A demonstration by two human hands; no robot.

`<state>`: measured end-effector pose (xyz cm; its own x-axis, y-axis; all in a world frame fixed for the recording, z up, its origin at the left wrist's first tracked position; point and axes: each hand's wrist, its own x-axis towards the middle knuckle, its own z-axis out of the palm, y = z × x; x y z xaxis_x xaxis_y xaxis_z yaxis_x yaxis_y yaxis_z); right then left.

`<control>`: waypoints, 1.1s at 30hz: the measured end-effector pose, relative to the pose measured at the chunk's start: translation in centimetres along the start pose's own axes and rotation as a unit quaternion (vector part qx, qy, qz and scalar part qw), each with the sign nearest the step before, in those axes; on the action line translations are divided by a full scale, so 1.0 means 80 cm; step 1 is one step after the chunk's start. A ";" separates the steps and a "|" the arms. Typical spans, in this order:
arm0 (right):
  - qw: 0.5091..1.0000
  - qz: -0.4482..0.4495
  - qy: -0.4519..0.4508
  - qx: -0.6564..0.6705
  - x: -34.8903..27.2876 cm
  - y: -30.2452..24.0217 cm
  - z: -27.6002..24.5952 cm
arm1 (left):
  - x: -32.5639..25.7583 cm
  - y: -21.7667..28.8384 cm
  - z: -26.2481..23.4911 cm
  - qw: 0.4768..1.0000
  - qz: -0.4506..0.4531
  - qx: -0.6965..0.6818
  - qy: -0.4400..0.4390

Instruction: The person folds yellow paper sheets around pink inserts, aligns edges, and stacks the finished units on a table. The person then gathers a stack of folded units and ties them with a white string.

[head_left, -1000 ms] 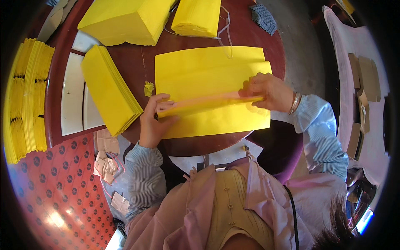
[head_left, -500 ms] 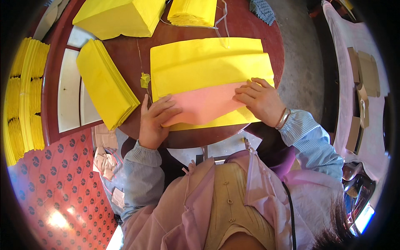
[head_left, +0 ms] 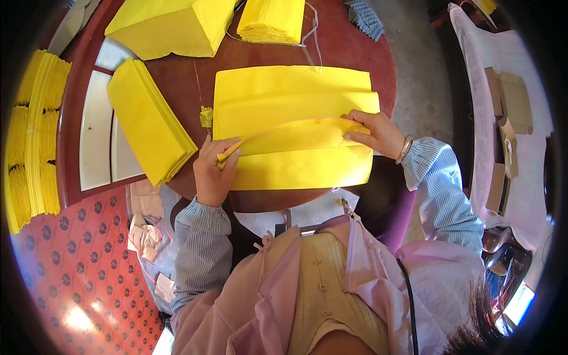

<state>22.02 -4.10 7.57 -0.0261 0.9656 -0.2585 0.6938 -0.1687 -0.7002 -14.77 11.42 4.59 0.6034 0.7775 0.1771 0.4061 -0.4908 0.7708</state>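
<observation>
Left hand (head_left: 213, 171) pinching the left end of a folded yellow sheet (head_left: 296, 133); right hand (head_left: 376, 133) gripping its right end. Sheet lifted slightly above a flat yellow stack (head_left: 290, 94) on the round brown desk (head_left: 355, 44). Another yellow pile (head_left: 151, 127) just left, more bundles (head_left: 272, 21) beyond.

Single head-worn fisheye view, looking steeply down, close over round table (head_left: 361, 53), edges bending at rim
</observation>
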 end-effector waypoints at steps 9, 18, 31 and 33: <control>0.991 -0.078 0.077 -0.077 0.011 -0.028 0.001 | 0.011 -0.003 0.009 0.999 -0.013 -0.017 0.037; 0.984 -0.102 -0.026 -0.145 0.051 -0.002 -0.010 | 0.018 -0.010 0.008 0.997 -0.058 -0.042 0.040; 0.997 0.002 -0.074 -0.038 0.070 -0.005 -0.038 | 0.029 -0.038 0.024 0.978 -0.154 -0.110 0.084; 0.996 0.028 -0.084 -0.017 0.077 -0.006 -0.044 | 0.029 -0.034 0.026 0.978 -0.150 -0.105 0.096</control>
<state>24.06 2.62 8.71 -0.1037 0.9077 -0.4066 0.7219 -0.2125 -0.6586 -13.02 13.77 1.60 0.3312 0.9434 0.0204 0.3823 -0.1539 0.9112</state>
